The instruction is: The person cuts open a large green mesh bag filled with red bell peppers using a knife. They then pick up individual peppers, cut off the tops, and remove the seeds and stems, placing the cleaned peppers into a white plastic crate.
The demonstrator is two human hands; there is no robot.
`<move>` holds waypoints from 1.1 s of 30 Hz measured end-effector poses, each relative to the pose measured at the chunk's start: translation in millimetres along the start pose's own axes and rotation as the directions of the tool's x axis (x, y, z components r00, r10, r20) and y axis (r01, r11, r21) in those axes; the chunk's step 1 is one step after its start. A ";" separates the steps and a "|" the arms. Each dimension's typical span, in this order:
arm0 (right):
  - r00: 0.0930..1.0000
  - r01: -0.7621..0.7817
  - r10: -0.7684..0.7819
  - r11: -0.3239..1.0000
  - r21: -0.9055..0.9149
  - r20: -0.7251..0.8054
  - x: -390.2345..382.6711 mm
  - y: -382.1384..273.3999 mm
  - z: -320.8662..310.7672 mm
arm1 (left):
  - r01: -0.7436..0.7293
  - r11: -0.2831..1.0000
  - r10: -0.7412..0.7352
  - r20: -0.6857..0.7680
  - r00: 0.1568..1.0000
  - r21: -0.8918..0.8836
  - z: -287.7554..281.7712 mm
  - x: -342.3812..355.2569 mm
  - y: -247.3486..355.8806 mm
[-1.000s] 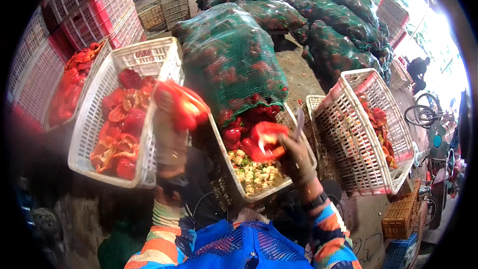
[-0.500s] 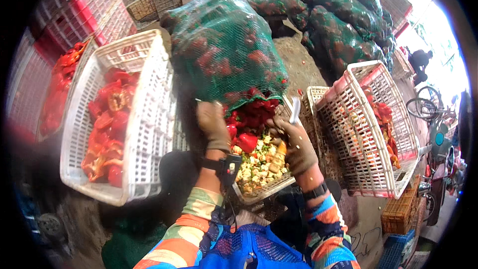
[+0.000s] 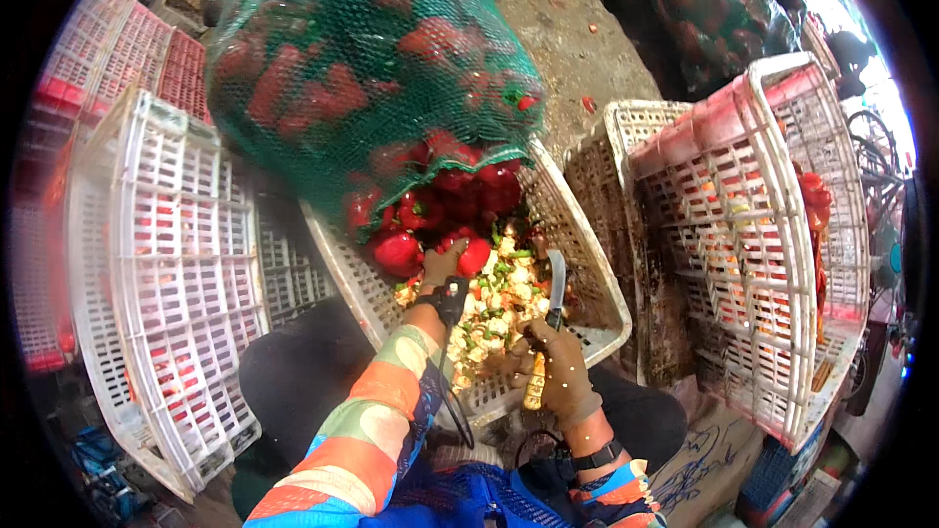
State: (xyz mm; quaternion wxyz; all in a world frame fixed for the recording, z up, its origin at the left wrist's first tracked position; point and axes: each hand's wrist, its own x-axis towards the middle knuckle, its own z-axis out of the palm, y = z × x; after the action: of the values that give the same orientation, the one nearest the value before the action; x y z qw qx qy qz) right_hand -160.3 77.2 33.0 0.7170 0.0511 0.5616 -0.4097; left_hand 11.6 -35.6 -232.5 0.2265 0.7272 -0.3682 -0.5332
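My gloved left hand (image 3: 443, 266) is among the peppers at the mouth of a green mesh sack (image 3: 391, 68), its fingers closed against a red bell pepper (image 3: 474, 256); part of the grip is hidden. In my gloved right hand (image 3: 556, 369) is a knife with a curved blade (image 3: 558, 279) pointing away from me and a yellow handle. Several whole red peppers (image 3: 396, 252) spill from the sack into a white crate (image 3: 611, 318) in front of me. Pale pepper cores and green stem scraps (image 3: 494, 318) cover the near part of that crate.
White crates stand close on both sides: one at left (image 3: 186, 274), and a tilted one at right (image 3: 724, 264) with red pepper pieces (image 3: 814, 210). More full mesh sacks (image 3: 694, 10) lie at the far right. Stacked crates (image 3: 127, 49) rise at far left.
The view has shifted, bringing the sack and crate closer. My left hand has gone in among the peppers at the sack's mouth. My right hand, still holding the knife, has drawn nearer to me.
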 end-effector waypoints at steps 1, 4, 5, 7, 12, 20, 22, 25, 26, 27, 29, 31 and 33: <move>1.000 0.007 -0.008 0.994 -0.106 -0.008 -0.1 -0.1 -4.1 | 0.120 0.979 -0.107 0.086 0.990 -0.164 3.1 -5.9 16.5; 0.995 0.096 -0.102 0.910 -0.403 0.006 7.5 3.8 -11.9 | 0.066 0.950 -0.005 0.196 0.981 -0.306 4.5 -16.8 34.1; 0.990 0.128 -0.143 0.844 -0.521 0.012 8.9 3.3 -11.5 | -0.039 0.950 0.108 0.208 0.972 -0.311 3.5 -20.9 38.7; 0.891 0.324 -0.441 0.456 -0.829 0.106 14.4 9.0 -24.7 | -0.169 0.898 0.274 0.214 0.938 -0.407 9.5 -56.1 67.2; 0.701 0.490 -0.630 0.085 -0.867 0.335 -27.1 -7.3 -11.6 | -0.749 0.661 0.742 0.189 0.643 -0.049 -30.9 -148.4 143.7; 0.670 0.486 -0.642 -0.001 -0.874 0.373 -94.9 34.7 -9.8 | -0.356 0.615 0.662 0.216 0.718 -0.703 -101.0 -227.0 208.3; 0.555 0.576 -0.704 -0.059 -0.815 0.443 -110.1 54.5 -18.3 | -0.096 0.625 0.557 0.356 0.750 -0.775 -121.5 -250.3 214.7; 0.355 0.740 -0.822 -0.045 -0.672 0.445 -138.2 39.4 4.3 | -0.062 0.605 0.608 0.410 0.680 -0.794 -135.4 -268.3 215.6; 0.447 0.742 -0.818 0.113 -0.661 0.362 -148.5 28.3 15.9 | -0.022 0.640 0.606 0.486 0.629 -0.768 -142.6 -275.9 213.1; 0.375 0.827 -0.845 0.119 -0.549 0.382 -143.7 17.1 21.2 | -0.024 0.631 0.625 0.491 0.607 -0.775 -141.7 -286.3 211.3; 0.478 0.861 -0.777 0.321 -0.394 0.410 -156.6 5.2 37.4 | -0.035 0.607 0.671 0.490 0.556 -0.794 -137.3 -316.5 209.3; 0.563 0.826 -0.717 0.472 -0.308 0.411 -167.2 12.9 41.3 | -0.276 0.634 0.693 0.372 0.618 -0.722 -132.3 -331.5 200.7; 0.612 0.789 -0.676 0.560 -0.254 0.411 -178.1 21.1 45.0 | -0.391 0.631 0.714 0.306 0.629 -0.670 -136.7 -339.7 196.3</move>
State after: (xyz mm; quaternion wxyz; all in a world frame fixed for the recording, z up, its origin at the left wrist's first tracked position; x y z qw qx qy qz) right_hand -118.2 161.5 192.2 0.5401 -0.3967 0.5013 -0.5474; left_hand 28.2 96.8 160.9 0.4673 0.2880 -0.4633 -0.6957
